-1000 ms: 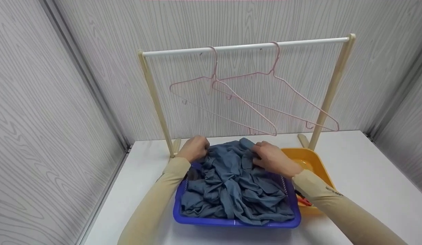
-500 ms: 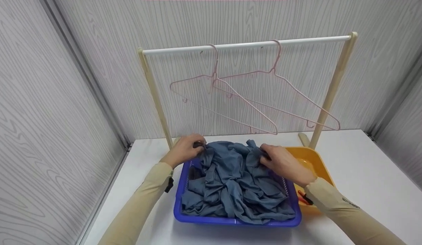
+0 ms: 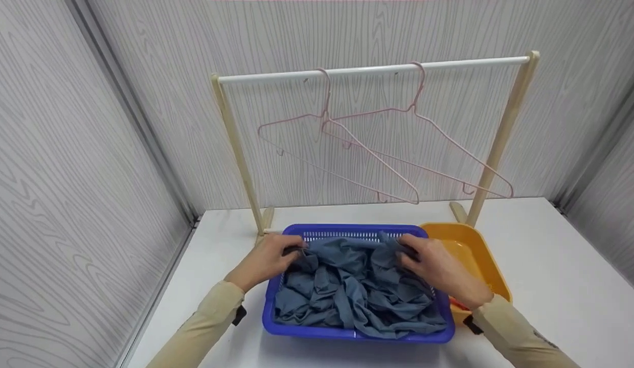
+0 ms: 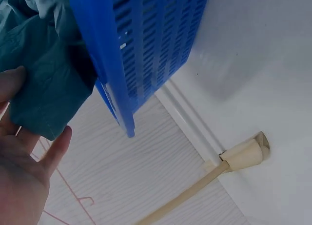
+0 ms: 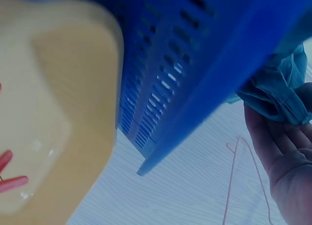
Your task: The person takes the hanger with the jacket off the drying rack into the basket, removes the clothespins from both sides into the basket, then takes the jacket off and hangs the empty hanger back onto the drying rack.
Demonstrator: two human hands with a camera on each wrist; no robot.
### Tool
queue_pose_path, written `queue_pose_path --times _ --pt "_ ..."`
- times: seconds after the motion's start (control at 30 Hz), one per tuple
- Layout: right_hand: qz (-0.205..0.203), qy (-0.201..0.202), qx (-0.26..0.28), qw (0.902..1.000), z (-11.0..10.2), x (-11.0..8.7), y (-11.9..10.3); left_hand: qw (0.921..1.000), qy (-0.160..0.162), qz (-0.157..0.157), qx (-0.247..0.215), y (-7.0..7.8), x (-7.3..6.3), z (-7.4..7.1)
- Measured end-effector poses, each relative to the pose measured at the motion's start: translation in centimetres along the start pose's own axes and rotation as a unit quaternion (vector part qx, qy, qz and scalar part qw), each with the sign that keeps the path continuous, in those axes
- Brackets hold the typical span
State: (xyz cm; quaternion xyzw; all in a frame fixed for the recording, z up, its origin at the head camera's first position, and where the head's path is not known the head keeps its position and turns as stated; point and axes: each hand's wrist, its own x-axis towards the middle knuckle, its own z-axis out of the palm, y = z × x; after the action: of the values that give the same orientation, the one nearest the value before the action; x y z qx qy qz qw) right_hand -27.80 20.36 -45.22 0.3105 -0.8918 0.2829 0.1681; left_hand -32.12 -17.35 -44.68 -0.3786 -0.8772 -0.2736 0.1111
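Observation:
A rumpled blue-grey garment [image 3: 358, 294] fills most of the blue basket [image 3: 355, 335] in the head view. At its far left corner my left hand [image 3: 268, 258] pinches the cloth between thumb and fingers; the left wrist view shows a flap of the garment [image 4: 51, 83] in that hand [image 4: 22, 171]. On the far right, my right hand [image 3: 442, 266] grips another bunch of the cloth. The right wrist view has gathered fabric [image 5: 280, 88] at the fingers of that hand [image 5: 292, 171]. Both hands are above the basket's sides.
Behind the basket stands a rack with a white rail [image 3: 373, 70] and wooden posts. Two pink wire hangers, a left one [image 3: 347, 134] and a right one [image 3: 450, 145], hang from it. A yellow tray [image 3: 483, 255] with a red-handled item [image 3: 459, 303] sits close right of the basket.
Both hands have come nearer and lower, bringing the garment's far part with them. The basket's far rim and slotted wall now show. My left hand has also shifted left.

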Motion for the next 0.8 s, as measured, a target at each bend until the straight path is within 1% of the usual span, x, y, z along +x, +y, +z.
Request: queue_pose_path --times 0.07,0.13,0.23,0.3,0.33,0.43,0.53,0.7,0.8 --pt "-0.020 0.006 0.003 0.9998 0.1 -0.5 -0.1 0.9997 0.013 0.018 0.013 0.4 -0.6 0.2" --pt "-0.035 0.006 0.014 0.9993 0.3 -1.0 -0.1 0.9995 0.013 0.026 0.013 0.7 -1.1 0.5" --pt "-0.046 -0.003 0.026 0.9986 0.6 -1.7 0.0 0.9999 -0.005 0.015 0.008 0.9 -2.0 0.9" --pt "-0.043 -0.013 0.027 0.9986 0.8 -2.3 0.0 0.9998 -0.019 0.001 -0.001 0.9 -2.5 1.2" --pt "-0.040 -0.018 0.027 0.9987 1.0 -2.5 0.0 0.9998 -0.020 -0.002 -0.004 0.8 -2.7 1.3" --pt "-0.023 -0.030 0.024 0.9990 1.3 -3.2 -0.2 0.9998 -0.015 -0.007 -0.013 0.6 -3.2 1.9" --pt "0.004 -0.041 0.019 0.9990 1.7 -4.1 -0.7 0.9994 -0.022 -0.019 -0.017 0.7 -4.1 2.4" --pt "0.061 -0.069 -0.012 0.9957 2.5 -5.9 -2.1 0.9963 -0.051 -0.069 0.004 1.9 -5.9 3.1" --pt "0.094 -0.082 -0.034 0.9916 2.9 -6.7 -2.9 0.9947 -0.057 -0.082 0.022 2.8 -6.5 3.7"
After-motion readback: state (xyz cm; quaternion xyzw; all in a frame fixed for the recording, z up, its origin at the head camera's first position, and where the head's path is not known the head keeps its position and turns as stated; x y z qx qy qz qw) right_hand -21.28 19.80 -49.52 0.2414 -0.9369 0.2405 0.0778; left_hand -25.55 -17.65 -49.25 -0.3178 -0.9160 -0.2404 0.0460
